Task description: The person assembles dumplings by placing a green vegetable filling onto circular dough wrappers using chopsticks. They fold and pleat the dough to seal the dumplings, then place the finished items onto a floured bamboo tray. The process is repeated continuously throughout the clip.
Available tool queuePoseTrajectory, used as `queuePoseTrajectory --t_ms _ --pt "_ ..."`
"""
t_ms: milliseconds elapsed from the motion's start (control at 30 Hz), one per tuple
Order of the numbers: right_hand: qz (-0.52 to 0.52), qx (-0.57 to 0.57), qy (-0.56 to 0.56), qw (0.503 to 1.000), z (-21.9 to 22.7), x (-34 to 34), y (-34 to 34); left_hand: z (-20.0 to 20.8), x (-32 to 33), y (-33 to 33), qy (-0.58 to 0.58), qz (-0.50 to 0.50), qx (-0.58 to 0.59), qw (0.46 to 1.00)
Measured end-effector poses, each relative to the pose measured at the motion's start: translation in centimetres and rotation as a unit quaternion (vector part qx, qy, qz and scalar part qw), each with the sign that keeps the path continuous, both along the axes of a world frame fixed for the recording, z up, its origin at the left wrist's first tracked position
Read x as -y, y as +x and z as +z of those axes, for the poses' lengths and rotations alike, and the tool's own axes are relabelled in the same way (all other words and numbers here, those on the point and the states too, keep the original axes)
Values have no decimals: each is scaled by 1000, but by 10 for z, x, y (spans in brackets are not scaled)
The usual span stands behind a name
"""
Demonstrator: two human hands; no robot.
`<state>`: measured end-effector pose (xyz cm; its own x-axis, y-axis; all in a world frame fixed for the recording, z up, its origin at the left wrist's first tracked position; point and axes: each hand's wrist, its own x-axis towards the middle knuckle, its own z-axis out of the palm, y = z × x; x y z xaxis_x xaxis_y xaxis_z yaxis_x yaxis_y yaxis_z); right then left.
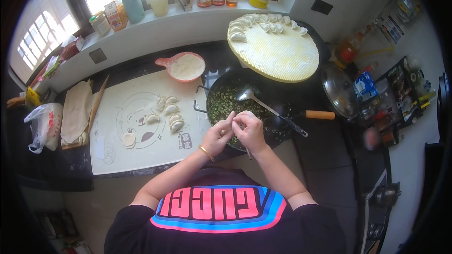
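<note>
My left hand (pixel 218 137) and my right hand (pixel 249 130) meet over the near edge of a black wok (pixel 210 84). Their fingers are pinched together, and whatever lies between them is hidden. Chopped green filling (pixel 226 99) covers the wok's bottom. A slotted metal spoon (pixel 266 106) rests in it, its black handle over the rim to the right. Left of my hands, a pale printed mat (pixel 113 155) carries several folded dumplings (pixel 172 109) and one flat round dumpling wrapper (pixel 128 139).
A round yellow tray (pixel 282 56) behind the wok bears several dumplings along its far edge. A pink scoop of flour (pixel 186 67) sits behind the mat. At left are a rolling pin (pixel 99 103), a dough sheet (pixel 76 108) and a plastic bag (pixel 45 127). A glass lid (pixel 340 91) stands right.
</note>
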<state>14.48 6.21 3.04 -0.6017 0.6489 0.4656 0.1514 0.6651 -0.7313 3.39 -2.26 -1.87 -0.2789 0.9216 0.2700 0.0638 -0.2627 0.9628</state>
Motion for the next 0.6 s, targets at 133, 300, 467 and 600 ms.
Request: queuePoseTrajectory --t_ms 133,300,467,600 --pt "4 -1 -6 1000 2 -2 2 1 1 -4 -62 -7 75 995" --pt "8 18 -1 1000 4 -4 0 1 2 -3 -43 -1 18 999" --pt "-1 1 -22 1000 3 -1 -4 5 2 0 -60 -30 162 985" --pt "2 44 -55 998 2 -5 1 2 2 -1 -61 -19 135 989"
